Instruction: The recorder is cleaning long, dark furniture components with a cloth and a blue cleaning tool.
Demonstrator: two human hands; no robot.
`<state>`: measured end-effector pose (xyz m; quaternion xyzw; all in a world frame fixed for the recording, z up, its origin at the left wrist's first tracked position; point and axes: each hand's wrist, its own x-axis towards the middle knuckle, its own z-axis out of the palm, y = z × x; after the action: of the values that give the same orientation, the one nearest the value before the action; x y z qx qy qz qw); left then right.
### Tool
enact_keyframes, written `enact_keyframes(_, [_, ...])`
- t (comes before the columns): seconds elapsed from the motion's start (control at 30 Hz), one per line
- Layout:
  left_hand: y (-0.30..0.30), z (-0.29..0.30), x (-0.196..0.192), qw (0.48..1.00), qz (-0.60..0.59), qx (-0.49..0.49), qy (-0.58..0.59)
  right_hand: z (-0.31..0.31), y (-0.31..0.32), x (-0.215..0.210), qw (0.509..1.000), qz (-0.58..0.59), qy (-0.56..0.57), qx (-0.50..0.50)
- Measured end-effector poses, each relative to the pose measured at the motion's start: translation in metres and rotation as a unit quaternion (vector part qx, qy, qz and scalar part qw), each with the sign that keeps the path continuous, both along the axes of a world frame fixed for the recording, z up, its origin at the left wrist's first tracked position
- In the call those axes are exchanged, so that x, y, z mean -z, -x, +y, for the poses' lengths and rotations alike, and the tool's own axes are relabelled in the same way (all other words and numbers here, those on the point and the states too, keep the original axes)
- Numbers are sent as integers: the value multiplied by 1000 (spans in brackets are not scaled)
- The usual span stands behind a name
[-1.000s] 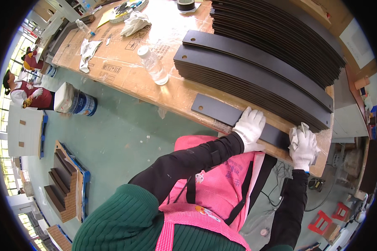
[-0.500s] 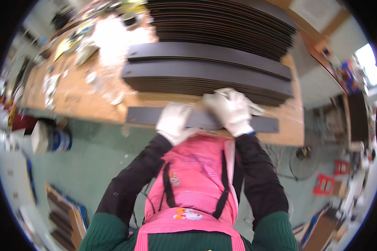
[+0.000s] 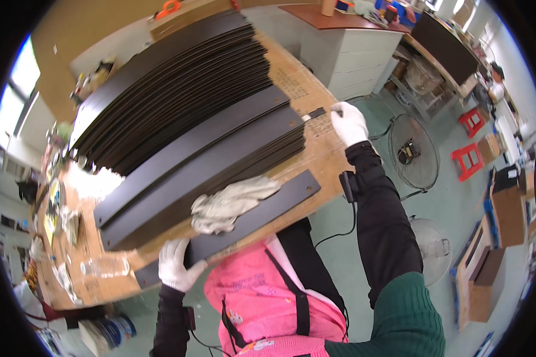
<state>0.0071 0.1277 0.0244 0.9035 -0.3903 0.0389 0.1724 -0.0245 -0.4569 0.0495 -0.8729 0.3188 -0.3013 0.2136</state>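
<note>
A long dark flat strip (image 3: pixel 268 208) with a hole near its end lies along the table's near edge. My left hand (image 3: pixel 177 265), in a white glove, grips it near its left end, thumb and fingers spread across its width. A crumpled off-white cloth (image 3: pixel 229 202), possibly a glove, rests partly on the strip. My right hand (image 3: pixel 349 125), also gloved, reaches out at the table's right edge, its fingers apparently uncurled with nothing visible in them. Just left of its fingertips lies a small black-and-silver object (image 3: pixel 314 113), whose kind I cannot make out.
Stacks of similar dark strips (image 3: pixel 196 172) fill the middle of the wooden-topped table (image 3: pixel 324 157). A clear plastic bottle (image 3: pixel 105 267) lies at the left end. Floor fans (image 3: pixel 406 152) and red stools (image 3: pixel 467 160) stand to the right. Another person's gloved hand (image 3: pixel 37 249) shows at far left.
The view has swung to the right. My right hand has left the strip and cloth and stretched to the table's right side. The cloth now lies on the strip; my left hand remains at it.
</note>
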Motion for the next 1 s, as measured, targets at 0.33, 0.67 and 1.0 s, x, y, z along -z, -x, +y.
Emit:
enact_keyframes(0.33, [13, -90, 7, 998, -16, -17, -52, -9, -109, -13, 919, 222, -233, -229])
enact_keyframes(0.67, [12, -107, 24, 997, -32, -73, -10, -28, -65, -6, 974, 136, 15, -181])
enact_keyframes(1.0, [18, -79, 25, 999, -30, -34, 12, -9, -46, 18, 992, 27, -51, -116])
